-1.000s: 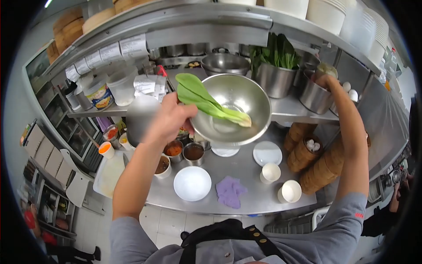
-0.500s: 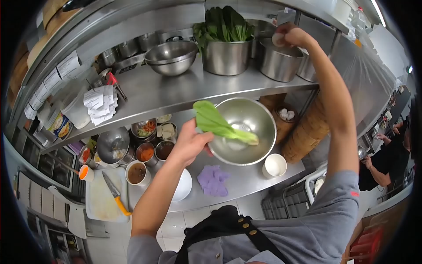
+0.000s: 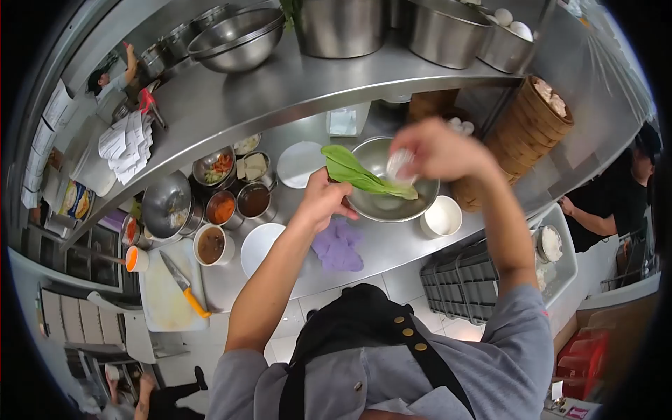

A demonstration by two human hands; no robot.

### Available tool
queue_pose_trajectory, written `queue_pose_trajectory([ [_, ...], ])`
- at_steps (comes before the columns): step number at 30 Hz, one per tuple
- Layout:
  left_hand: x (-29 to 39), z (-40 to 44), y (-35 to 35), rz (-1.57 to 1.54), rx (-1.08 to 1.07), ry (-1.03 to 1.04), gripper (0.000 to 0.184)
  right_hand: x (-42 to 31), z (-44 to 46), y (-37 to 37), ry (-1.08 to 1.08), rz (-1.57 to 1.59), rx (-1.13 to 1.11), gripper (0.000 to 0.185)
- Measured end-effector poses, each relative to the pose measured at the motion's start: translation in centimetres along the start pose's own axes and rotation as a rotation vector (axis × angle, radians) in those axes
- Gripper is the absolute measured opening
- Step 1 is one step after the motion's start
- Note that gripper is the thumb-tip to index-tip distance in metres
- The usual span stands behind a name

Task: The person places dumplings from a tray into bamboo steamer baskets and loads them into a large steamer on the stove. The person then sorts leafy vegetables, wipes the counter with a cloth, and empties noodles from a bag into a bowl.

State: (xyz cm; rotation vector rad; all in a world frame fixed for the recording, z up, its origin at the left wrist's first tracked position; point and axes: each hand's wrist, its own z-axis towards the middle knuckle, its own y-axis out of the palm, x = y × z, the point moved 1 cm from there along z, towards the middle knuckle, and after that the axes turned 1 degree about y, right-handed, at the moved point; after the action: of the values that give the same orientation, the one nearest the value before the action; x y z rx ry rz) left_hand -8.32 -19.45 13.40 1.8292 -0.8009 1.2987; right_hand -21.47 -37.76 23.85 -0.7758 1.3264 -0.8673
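My left hand (image 3: 327,199) grips the left rim of a metal mixing bowl (image 3: 378,206), held over the counter. A bok choy (image 3: 357,173) lies across the bowl, its green leaf sticking out past the rim above my thumb and its pale stem inside. Over the bowl's right side is my right hand (image 3: 442,150), smeared by motion. In its closed fingers is a small, whitish, rounded thing (image 3: 401,165), too blurred to name. Just right of the bowl stands a white tub (image 3: 442,216) with white contents. A crumpled purple cloth (image 3: 338,243) lies below.
A steel shelf (image 3: 280,112) with pots and bowls overhangs the counter. Bamboo steamers (image 3: 518,143) stack at right. Left are a cutting board (image 3: 157,294) with a knife (image 3: 183,283), a tub of brown liquid (image 3: 211,245) and several ingredient pots. A person (image 3: 602,210) stands at far right.
My right hand has come down from the pot on the shelf to the bowl with the small whitish thing. The bowl and bok choy stay in my left hand's hold; the view has tilted downward.
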Motion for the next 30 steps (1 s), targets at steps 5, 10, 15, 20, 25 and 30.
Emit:
queue_pose_trajectory([
  [5,-4.7,2.2,-3.6,-0.061,0.18,-0.123,0.036,2.4,0.3,9.3,0.03,0.165,0.385,0.027],
  [10,-7.0,11.8,-13.3,-0.169,0.448,-0.003,0.028,1.9,-6.2,15.6,0.411,0.629,0.505,0.026],
  [15,-7.9,24.4,-20.9,-0.376,0.591,0.002,0.021,2.8,-11.2,29.4,0.549,0.629,0.181,0.025],
  [20,-9.1,31.3,-23.2,-0.496,0.634,0.008,0.02,0.6,-7.6,34.0,0.425,0.247,0.466,0.02],
  [25,-9.3,30.0,-22.9,-0.491,0.617,0.043,0.02,0.9,-1.9,35.2,0.247,-0.075,0.369,0.036],
  [30,-7.7,12.1,-13.8,-0.095,0.241,0.207,0.018,5.7,3.5,40.2,0.203,-0.096,0.072,0.032],
])
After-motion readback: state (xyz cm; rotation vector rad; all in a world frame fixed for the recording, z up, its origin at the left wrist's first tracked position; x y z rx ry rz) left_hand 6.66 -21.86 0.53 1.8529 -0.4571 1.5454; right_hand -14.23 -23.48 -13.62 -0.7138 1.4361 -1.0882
